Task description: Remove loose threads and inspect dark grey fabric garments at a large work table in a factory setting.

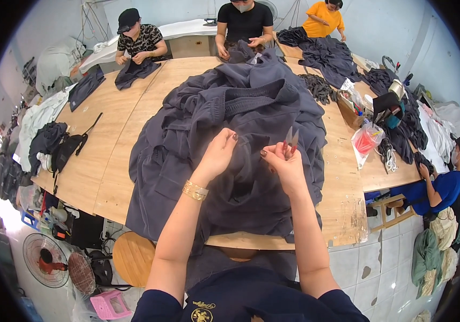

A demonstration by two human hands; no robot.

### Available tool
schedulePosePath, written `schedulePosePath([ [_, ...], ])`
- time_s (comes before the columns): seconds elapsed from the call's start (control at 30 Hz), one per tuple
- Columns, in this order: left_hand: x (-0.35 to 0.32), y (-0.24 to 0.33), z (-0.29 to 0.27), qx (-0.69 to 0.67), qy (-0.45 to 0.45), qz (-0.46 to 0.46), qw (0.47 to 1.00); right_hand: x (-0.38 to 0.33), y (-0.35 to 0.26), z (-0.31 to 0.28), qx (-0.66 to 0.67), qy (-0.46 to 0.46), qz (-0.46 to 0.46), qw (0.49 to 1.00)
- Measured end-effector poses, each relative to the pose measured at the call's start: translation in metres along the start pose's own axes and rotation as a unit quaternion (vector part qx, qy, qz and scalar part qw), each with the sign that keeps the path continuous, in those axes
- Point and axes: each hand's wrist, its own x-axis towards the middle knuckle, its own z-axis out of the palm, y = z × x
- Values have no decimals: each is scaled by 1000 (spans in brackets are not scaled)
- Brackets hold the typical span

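Clearly, the broad wooden table [114, 161] takes up most of the view, and across its middle spreads a heap of dark grey garments [243, 193], its long axis running away from the wearer, from the near edge toward the far side. Around the table are a person in a patterned shirt [148, 43], one in black [246, 24], one in orange [324, 21] and, at the right, one in blue [444, 193]. On the floor at the lower left are a round wooden stool [133, 259] and a fan [46, 260]. Atop the heap, beyond the hands, lies a gathered waistband [248, 104], its length running side to side, the right end a little farther off. The left hand [218, 153] is over the cloth with thumb and fingers curled close together; whether it grasps cloth or thread I cannot tell. A gold bracelet [194, 190] circles that wrist. The right hand [286, 163], level with it and a little apart, grasps red-handled snips [292, 140] in its bent fingers. The snips are above the heap, their long axis running nearly straight away from the wearer, tips leaning slightly right, the two points parted.
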Motion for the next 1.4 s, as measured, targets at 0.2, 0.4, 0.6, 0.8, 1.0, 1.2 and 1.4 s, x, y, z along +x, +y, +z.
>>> schedulePosePath([
  [0.2,-25,10,-6,-296,-122,-78,944,-11,-6,0,135,-18,10,991],
  [0.4,-43,42,-9,-136,-151,121,972,-21,-20,10,82,-50,-40,995],
  [0.6,-42,40,-13,-170,-106,43,979,-33,-28,10,69,-39,-57,995],
  [0.8,-49,42,-16,-172,-89,12,981,-36,-23,5,96,3,-46,994],
  [1.0,-54,60,-23,81,-78,91,990,-35,-34,25,93,-45,-54,993],
  [1.2,-54,60,-27,84,12,85,993,-36,-31,35,97,-76,-132,983],
  [1.4,-47,42,-35,6,16,90,996,-39,-2,14,120,-105,-18,987],
])
